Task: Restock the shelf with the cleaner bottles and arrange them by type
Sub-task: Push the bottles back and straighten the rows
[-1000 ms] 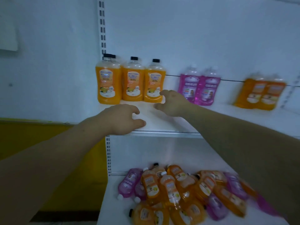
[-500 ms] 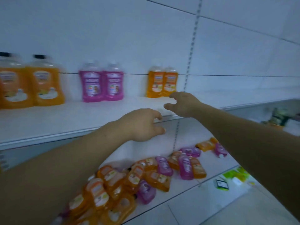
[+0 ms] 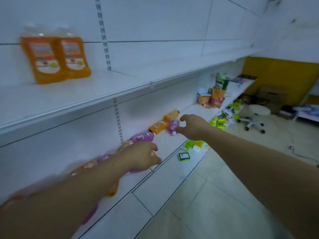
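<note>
On the upper shelf (image 3: 120, 83), at ten o'clock in our view, two upright orange bottles (image 3: 55, 59) stand touching side by side. The other cleaner bottles lie scattered along the lower shelf (image 3: 172, 149), from seven o'clock up toward centre. Our right hand (image 3: 193, 126) reaches in with thumb and fingers spread apart and curved. A small pink bottle (image 3: 173, 125) lies at its nine o'clock, and we cannot tell whether they touch. A lying orange bottle (image 3: 158, 125) sits just beside that one. Our left hand (image 3: 139, 156) hovers at six o'clock of centre, loosely curled, gripping nothing we can see. A white stool (image 3: 257, 114) stands at three o'clock.
</note>
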